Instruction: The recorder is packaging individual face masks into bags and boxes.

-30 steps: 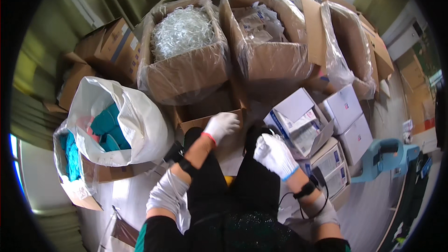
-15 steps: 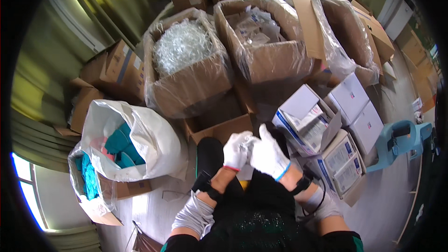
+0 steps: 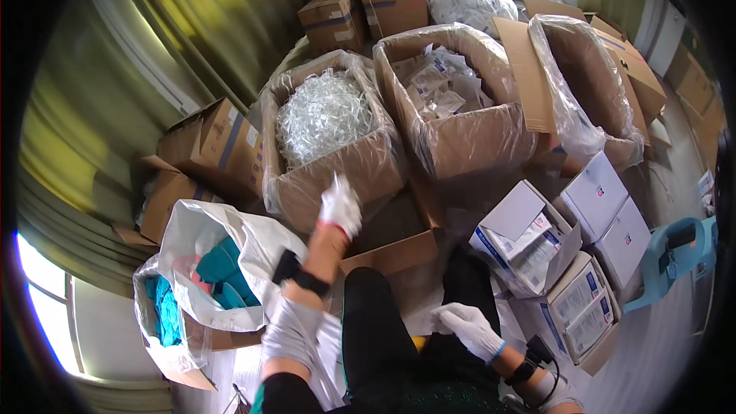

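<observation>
My left hand [image 3: 340, 211], in a white glove with a red cuff, reaches forward to the front wall of a plastic-lined carton [image 3: 295, 198]. Clear, curly plastic strips or tubing [image 3: 323, 116] fill that carton. The glove is blurred, and whether anything is in its fingers cannot be made out. Over my right thigh is my right hand [image 3: 474, 331], gloved in white with a blue cuff. Its fingers are bent together, and what they hold, if anything, is hidden. A low open carton [image 3: 395, 251] sits between my knees and the lined carton.
A second lined carton [image 3: 479, 142] holds clear packets; a third [image 3: 586, 77] stands right of it. White boxes [image 3: 594, 188] and an open box of packets [image 3: 521, 241] are at my right, beside a blue plastic stool-like object [image 3: 675, 253]. A white sack [image 3: 257, 249] with teal pieces stands left.
My hands were together over my lap. The left has moved forward and left to the lined carton, while the right has dropped toward my right thigh. The view has shifted.
</observation>
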A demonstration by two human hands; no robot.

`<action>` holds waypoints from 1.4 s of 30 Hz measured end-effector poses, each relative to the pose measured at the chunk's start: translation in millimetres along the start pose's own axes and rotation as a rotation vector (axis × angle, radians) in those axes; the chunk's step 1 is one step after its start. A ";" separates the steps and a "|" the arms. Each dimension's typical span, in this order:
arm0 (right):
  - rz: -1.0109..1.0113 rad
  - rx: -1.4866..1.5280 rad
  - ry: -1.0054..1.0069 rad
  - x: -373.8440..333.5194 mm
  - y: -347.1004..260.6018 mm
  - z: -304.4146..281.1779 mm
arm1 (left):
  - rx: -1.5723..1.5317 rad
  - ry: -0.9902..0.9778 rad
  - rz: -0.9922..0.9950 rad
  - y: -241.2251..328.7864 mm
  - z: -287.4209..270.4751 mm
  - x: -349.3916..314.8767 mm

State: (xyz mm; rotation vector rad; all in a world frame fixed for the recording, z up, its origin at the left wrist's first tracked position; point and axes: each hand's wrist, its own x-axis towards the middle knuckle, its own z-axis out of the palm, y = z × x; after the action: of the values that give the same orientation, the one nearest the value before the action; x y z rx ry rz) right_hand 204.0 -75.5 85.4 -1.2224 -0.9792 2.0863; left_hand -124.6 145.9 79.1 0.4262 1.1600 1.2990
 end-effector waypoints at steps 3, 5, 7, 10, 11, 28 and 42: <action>0.094 -0.053 0.123 -12.2 12.6 -19.9 | -0.511 -0.145 -0.182 136.3 45.1 28.4; 0.093 -0.033 0.146 -21.2 20.5 -21.0 | -0.277 -0.110 0.109 156.5 17.8 44.8; 0.062 -0.010 0.202 -27.1 28.8 -27.2 | -0.136 -0.033 0.109 133.7 -15.8 74.1; 0.045 0.056 0.245 -31.5 26.3 -23.8 | -0.237 0.053 -0.029 75.5 -90.4 111.6; -0.013 0.039 0.271 -31.0 34.4 -33.4 | -0.202 0.010 -0.081 34.5 -76.8 112.1; -0.425 -0.887 1.127 12.1 -1.7 -111.3 | 1.462 -0.652 0.909 -244.1 200.1 -101.0; -0.329 -0.029 1.196 64.8 -14.0 -111.0 | 1.805 -0.401 0.757 -258.6 207.2 -67.1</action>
State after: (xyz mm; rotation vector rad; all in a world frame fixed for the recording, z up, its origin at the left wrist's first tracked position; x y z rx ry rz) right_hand 274.3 16.0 27.2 -1.7854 -0.5424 0.7858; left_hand 194.1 81.2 -13.4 2.4550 1.5912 0.2653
